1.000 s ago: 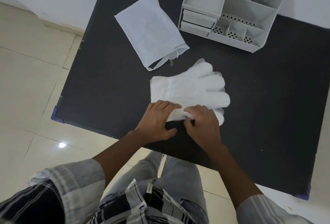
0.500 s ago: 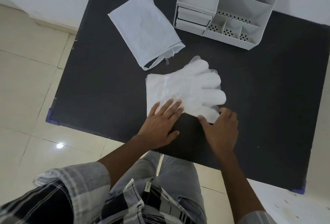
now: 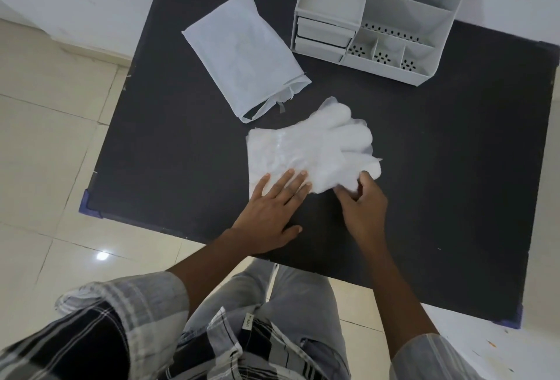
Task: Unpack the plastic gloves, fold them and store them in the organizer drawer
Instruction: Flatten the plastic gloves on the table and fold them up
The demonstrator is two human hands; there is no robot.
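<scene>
A stack of thin translucent plastic gloves point(image 3: 315, 146) lies flat in the middle of the black table point(image 3: 169, 143), fingers pointing right. My left hand point(image 3: 272, 210) rests flat with spread fingers on the stack's near left corner, pressing it down. My right hand point(image 3: 362, 201) pinches the near right edge of the gloves by the thumb part and lifts it slightly. The white organizer point(image 3: 381, 13) stands at the far right, with two shut drawers point(image 3: 322, 38) on its left side.
An opened white packaging pouch point(image 3: 245, 55) lies far left of the gloves, its mouth toward them. The organizer has open top compartments with perforated floors. The table's near edge runs just under my wrists; tiled floor lies to the left.
My left hand went from curled at the near edge to flat on the stack. My right hand slid right along the edge and now pinches the thumb side, lifting it.
</scene>
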